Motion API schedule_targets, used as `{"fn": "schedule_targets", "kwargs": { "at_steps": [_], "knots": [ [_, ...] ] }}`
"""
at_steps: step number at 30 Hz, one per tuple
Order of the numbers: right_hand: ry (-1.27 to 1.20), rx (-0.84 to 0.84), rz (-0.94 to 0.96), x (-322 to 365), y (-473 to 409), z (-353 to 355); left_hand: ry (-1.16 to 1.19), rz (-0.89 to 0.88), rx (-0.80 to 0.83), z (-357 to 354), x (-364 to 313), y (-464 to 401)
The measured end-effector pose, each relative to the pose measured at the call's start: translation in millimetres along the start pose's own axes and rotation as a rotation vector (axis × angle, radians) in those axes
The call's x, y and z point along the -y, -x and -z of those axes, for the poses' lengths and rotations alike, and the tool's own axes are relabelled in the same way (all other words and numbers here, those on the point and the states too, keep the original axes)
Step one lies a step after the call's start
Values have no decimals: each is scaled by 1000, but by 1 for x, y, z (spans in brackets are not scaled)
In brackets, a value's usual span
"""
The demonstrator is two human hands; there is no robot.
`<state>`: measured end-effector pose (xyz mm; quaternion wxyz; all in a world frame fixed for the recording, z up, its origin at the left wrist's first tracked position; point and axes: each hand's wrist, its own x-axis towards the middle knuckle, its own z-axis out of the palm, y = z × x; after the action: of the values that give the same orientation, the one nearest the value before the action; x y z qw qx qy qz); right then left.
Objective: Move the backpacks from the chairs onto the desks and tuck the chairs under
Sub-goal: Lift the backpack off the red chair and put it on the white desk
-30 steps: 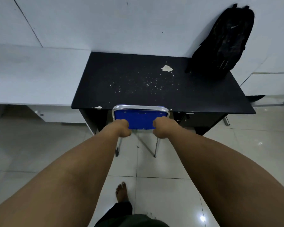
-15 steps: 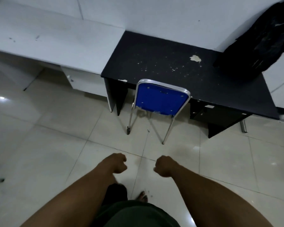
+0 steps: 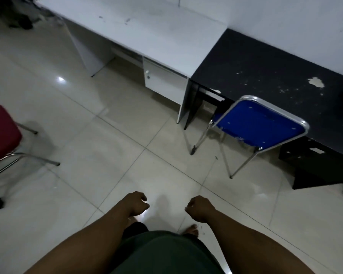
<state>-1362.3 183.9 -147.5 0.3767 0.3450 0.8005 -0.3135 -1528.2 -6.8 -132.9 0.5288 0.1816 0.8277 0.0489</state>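
Room: pale glossy tile floor (image 3: 111,155) with grey grout lines and a bright glare spot at far left; a plain white wall (image 3: 285,20) runs along the far side.
White tabletop (image 3: 147,30): stands against the wall at far centre-left, a few dark smudges on it, a small drawer unit with a round knob beneath its right end.
Black tabletop (image 3: 265,68): butts against the right end of the white one and runs off the right edge; speckled with pale flecks and one larger pale chip towards the right.
Blue chair (image 3: 259,125): chrome frame, its backrest facing the camera, seat pushed under the near edge of the black tabletop, rear legs out on the floor.
Red chair (image 3: 0,131): at the left edge, only partly in view, chrome legs on the floor, well apart from both tabletops.
Backpacks: I cannot tell where they are; dark blurred shapes lie at the far-left corner, too unclear to name.
Left hand (image 3: 136,202): low in the near centre, fingers curled in loosely, gripping nothing, well apart from the blue chair.
Right hand (image 3: 200,207): just beside the left with a gap between, fingers curled into a loose fist, also empty.
Person: dark green clothing at the near edge, bare toes showing on the floor below the hands.
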Motion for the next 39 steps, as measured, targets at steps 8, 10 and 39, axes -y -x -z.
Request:
{"fn": "schedule_targets", "kwargs": {
  "at_steps": [8, 10, 39],
  "knots": [
    [-45, -22, 76, 129, -23, -16, 136, 4, -96, 75, 81, 2],
    [-12, -14, 92, 161, -27, -20, 173, 19, -128, 90, 110, 5],
    [315, 46, 220, 452, -136, 15, 275, 75, -226, 298, 283, -35]
  ]
}}
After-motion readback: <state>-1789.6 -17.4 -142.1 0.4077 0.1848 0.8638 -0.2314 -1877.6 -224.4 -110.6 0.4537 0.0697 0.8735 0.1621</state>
